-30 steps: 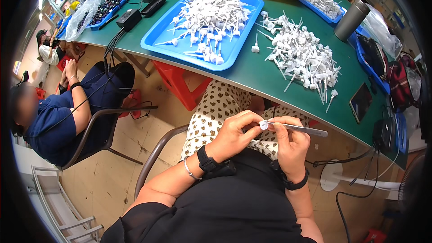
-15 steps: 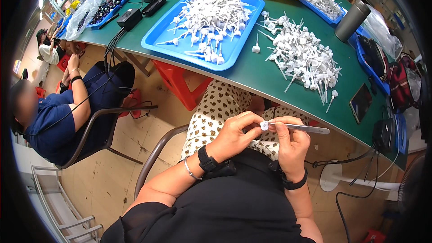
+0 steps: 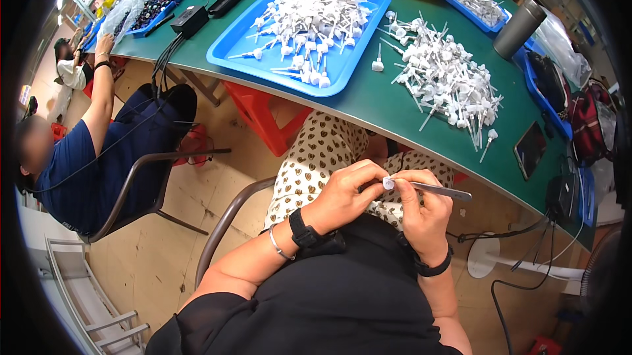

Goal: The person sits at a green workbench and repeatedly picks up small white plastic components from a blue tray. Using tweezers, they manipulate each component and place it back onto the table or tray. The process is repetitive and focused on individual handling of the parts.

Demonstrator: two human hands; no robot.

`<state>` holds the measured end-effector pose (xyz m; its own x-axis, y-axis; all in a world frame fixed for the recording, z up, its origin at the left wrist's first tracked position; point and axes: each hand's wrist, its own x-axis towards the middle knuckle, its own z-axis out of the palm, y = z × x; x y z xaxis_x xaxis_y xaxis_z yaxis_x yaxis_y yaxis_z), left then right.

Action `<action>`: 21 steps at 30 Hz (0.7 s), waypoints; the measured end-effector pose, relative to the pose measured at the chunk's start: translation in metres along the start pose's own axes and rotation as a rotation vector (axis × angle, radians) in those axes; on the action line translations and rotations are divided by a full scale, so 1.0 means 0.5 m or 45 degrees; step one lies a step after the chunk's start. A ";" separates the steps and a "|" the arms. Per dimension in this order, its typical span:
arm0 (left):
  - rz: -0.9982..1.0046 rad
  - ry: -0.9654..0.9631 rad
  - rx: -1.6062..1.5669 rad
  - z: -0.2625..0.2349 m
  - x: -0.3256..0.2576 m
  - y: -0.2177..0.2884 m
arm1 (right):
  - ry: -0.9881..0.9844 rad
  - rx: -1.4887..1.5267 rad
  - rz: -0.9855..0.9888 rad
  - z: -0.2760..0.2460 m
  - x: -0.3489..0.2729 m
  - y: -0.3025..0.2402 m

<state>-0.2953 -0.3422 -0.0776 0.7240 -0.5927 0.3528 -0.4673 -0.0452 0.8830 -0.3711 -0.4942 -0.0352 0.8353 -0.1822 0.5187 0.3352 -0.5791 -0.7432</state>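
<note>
Left grip point(image 3: 345, 194) is pinching a small white plastic piece point(image 3: 388, 183) over the lap, near side of the green table point(image 3: 368, 101). Right grip point(image 3: 421, 213) is clamping grey tweezers point(image 3: 440, 190), tip touching the piece. Risk: a tweezer slip could be flicking the piece to the floor.

blue tray point(image 3: 230, 49); grey tumbler point(image 3: 519, 27)
</note>
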 end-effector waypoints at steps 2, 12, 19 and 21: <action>0.014 0.017 -0.046 0.002 0.001 0.002 | -0.032 -0.031 -0.059 -0.002 0.003 -0.001; -0.090 -0.011 -0.148 -0.013 0.010 0.017 | -0.010 0.105 0.013 -0.003 0.001 0.007; -0.059 0.062 -0.096 -0.011 0.006 0.005 | 0.124 0.339 0.215 0.016 -0.016 0.015; -0.026 0.069 -0.075 -0.009 0.005 0.002 | 0.113 0.294 0.191 0.015 -0.016 0.015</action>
<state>-0.2913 -0.3400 -0.0745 0.7602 -0.5476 0.3495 -0.4226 -0.0082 0.9063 -0.3720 -0.4911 -0.0484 0.8451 -0.3267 0.4232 0.3096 -0.3463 -0.8856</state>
